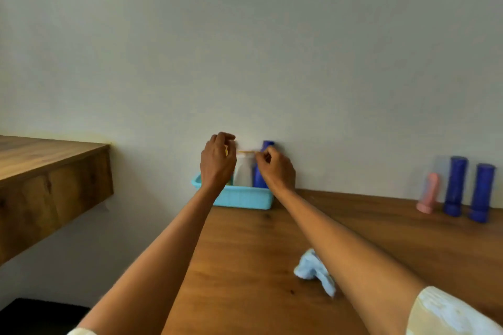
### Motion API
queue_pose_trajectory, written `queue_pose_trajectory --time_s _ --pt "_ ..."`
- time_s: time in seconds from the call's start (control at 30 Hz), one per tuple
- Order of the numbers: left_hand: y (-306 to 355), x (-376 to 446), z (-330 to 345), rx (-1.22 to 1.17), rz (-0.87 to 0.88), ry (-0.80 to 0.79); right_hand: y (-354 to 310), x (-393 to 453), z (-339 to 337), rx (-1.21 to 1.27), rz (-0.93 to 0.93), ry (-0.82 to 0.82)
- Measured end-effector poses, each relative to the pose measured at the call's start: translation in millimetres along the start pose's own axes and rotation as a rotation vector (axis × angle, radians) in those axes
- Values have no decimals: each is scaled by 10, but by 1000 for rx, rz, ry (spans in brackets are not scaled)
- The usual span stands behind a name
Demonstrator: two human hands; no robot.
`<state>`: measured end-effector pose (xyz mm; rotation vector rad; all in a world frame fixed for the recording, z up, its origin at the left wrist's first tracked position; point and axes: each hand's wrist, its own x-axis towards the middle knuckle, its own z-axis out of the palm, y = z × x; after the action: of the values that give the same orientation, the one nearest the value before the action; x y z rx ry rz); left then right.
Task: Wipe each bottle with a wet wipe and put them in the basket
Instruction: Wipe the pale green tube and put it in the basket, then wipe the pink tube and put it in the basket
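Your left hand was raised over the left end of the basket, fingers curled around the top of a bottle that the hand itself hid almost entirely; only a sliver of yellow showed beside the fingers. Your right hand was at the neck of the white bottle, fingers curled in a pinch at its yellow-rimmed top. A blue bottle stood upright in the basket just behind that hand. The basket sat on the table against the wall. A crumpled wipe lay on the table beside your right forearm. Well to the right stood a pink bottle and two tall blue bottles.
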<state>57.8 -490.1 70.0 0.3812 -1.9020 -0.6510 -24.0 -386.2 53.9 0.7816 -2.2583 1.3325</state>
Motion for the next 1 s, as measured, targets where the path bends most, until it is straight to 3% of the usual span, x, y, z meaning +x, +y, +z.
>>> queue_pose_trajectory --time_s 0.27,0.43,0.53,0.63,0.8,1.0 --pt "1080 -651 962 -78 101 -463 918 -279 -1334 -60 101 286" --pt "1793 -915 1645 -70 64 -719 1568 -313 -2156 -85 149 454" --pt "2128 -1033 2035 -122 -18 -791 1992 -205 -2513 -46 383 391" --pt "2323 -1151 2440 -142 -95 -837 2378 -100 -2711 -44 533 209" --pt "2443 -1225 3015 -245 -248 -831 2658 60 -2687 -96 556 21" --pt "2437 -1226 3350 -300 -330 -800 2810 145 -2551 -74 558 47"
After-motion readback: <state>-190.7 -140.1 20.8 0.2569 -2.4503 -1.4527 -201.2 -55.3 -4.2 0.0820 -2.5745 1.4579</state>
